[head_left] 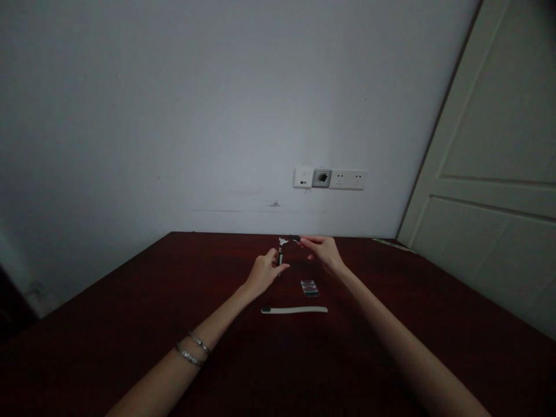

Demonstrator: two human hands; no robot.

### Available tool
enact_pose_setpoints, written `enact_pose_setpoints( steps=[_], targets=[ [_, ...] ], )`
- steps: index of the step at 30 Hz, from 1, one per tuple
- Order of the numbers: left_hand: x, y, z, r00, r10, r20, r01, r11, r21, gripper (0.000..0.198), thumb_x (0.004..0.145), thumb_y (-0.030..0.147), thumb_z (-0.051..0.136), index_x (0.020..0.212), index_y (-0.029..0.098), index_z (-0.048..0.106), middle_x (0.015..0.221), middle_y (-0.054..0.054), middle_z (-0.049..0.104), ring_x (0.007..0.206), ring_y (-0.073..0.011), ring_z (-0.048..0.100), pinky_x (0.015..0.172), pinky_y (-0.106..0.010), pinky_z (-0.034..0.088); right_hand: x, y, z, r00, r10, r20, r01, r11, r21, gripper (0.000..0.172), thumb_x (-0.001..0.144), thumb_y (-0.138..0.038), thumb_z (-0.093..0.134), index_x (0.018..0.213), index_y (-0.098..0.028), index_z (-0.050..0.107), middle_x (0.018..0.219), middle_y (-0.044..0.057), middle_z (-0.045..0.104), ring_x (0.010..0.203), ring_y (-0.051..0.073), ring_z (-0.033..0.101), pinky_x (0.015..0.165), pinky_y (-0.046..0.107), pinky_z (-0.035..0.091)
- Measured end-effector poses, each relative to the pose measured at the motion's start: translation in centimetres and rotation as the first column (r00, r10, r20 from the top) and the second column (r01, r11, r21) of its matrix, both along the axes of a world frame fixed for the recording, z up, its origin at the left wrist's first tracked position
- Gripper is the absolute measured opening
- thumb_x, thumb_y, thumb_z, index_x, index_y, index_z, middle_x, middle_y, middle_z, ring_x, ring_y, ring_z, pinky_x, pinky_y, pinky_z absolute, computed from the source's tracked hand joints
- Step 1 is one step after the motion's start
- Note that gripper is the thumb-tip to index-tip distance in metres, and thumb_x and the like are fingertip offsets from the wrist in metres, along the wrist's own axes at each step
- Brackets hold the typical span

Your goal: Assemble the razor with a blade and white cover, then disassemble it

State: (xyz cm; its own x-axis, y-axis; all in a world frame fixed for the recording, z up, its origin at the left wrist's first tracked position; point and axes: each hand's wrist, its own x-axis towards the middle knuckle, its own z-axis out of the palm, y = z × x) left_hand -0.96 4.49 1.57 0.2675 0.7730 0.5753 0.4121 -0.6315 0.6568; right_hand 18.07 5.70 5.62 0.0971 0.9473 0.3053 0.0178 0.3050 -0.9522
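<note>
dark red worktop (130, 301) set against pale wall (174, 116); razor-like handle (280, 258) gripped near-upright in curled left hand (263, 271); small dark piece (295, 238) pinched in right hand (324, 252), held just right of handle's t-shaped head, contact unclear.

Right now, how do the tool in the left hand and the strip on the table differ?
The tool stands roughly upright in the left hand; the strip lies flat on the table. The tool's head flares sideways; the strip is narrow throughout. Both show pale and dark parts.
</note>
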Motion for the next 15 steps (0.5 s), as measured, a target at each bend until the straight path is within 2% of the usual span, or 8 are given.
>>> enact_pose_setpoints(
  steps=[4,15],
  targets=[
    [0.6,-1.0,0.0,0.996,0.053,-0.072,-0.047,0.996,0.080,0.024,0.071,0.035,0.067,0.078,0.019,0.051,0.064,-0.001,0.062,0.058,-0.0164,0.058,0.056,-0.024,0.040,0.3,-0.1,0.0,0.998,0.055,0.020,-0.054,0.998,-0.007,0.027,0.059,-0.032,0.074,0.077,-0.013,0.072,0.071,0.008,0.070,0.061,0.017,0.063,0.034,0.018,0.044],
    [0.7,-1.6,-1.0,0.994,0.021,-0.110,-0.004,0.988,0.156,0.027,0.075,0.042,0.061,0.084,0.018,0.051,0.066,-0.001,0.061,0.056,-0.0142,0.057,0.053,-0.021,0.038,0.1,-2.1,1.7,0.968,0.251,0.032,-0.250,0.968,-0.014,0.030,0.058,-0.032,0.075,0.081,-0.013,0.072,0.071,0.007,0.070,0.060,0.014,0.061,0.038,0.018,0.045]
  ],
)
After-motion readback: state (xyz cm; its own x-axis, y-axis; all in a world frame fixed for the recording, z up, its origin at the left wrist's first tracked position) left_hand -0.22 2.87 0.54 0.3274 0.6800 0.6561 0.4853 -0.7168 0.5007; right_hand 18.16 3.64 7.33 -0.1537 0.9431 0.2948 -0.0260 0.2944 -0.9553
